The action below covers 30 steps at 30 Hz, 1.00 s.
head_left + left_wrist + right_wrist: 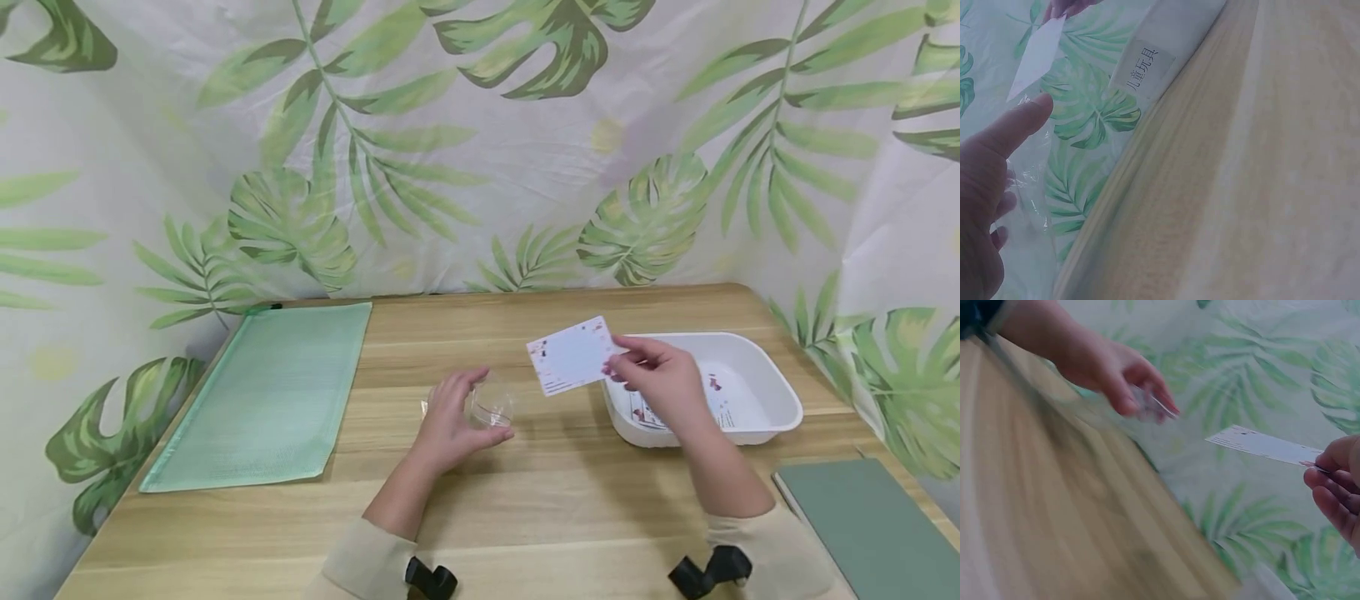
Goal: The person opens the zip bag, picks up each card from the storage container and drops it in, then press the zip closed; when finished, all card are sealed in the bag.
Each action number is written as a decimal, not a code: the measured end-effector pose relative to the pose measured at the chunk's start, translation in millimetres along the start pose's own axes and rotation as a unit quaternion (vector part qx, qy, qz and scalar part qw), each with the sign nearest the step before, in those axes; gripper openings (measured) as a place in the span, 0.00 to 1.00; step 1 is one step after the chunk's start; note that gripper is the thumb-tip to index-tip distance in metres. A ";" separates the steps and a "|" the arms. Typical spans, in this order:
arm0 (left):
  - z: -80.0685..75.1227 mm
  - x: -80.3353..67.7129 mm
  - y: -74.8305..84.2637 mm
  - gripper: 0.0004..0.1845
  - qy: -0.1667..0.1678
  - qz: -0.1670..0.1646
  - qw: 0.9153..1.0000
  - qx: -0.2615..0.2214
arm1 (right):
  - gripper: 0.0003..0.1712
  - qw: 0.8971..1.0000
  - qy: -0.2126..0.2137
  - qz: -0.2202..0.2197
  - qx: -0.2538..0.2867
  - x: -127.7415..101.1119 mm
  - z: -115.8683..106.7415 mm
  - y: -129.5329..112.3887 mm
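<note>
My left hand (480, 410) grips a small clear plastic sleeve (501, 402) just above the wooden table (555, 500), near its middle. In the left wrist view the thumb (1019, 124) lies along the crinkled sleeve (1027, 187). My right hand (619, 357) pinches a white printed card (573, 355) by its right edge and holds it in the air to the right of the sleeve. The right wrist view shows the card (1266, 445) edge-on between my fingertips (1329, 481), with the left hand (1116, 375) and the sleeve (1155, 404) a short way beyond it.
A white tray (780, 398) with more printed cards stands on the right, under my right wrist. A green mesh pouch (262, 392) lies flat at the left. A dark green book (870, 525) sits at the front right corner. Leaf-print cloth (480, 150) surrounds the table.
</note>
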<state>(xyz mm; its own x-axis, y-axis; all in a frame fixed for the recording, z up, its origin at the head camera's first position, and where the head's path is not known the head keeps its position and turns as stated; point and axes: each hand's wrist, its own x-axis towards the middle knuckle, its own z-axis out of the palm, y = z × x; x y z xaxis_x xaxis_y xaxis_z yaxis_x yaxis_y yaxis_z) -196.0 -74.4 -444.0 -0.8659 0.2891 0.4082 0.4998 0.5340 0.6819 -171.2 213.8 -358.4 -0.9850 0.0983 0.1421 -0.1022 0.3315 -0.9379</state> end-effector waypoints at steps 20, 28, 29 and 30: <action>-1.5 0.3 -0.4 0.53 -0.004 0.028 0.996 0.082 | 0.18 0.999 -0.001 0.037 -0.032 -21.8 56.0 -0.4; -0.5 0.2 -0.6 0.54 -0.008 0.033 0.994 0.104 | 0.18 0.997 -0.009 0.015 -0.074 -21.9 63.5 -7.8; -0.5 0.3 -0.2 0.53 -0.007 0.036 0.994 0.105 | 0.18 0.997 -0.008 0.014 -0.075 -21.6 65.5 -8.0; -0.4 0.4 0.0 0.53 -0.005 0.039 0.994 0.105 | 0.18 0.997 -0.007 0.014 -0.076 -21.6 67.5 -8.1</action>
<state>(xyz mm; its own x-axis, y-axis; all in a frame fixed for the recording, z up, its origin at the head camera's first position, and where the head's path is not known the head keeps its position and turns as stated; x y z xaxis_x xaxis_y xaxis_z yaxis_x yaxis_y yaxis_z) -196.3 -74.6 -443.5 -0.8256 0.3437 0.4475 0.5507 0.6637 0.5062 -158.5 145.7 -375.3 -0.9892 0.0966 0.1107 -0.0532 0.4665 -0.8829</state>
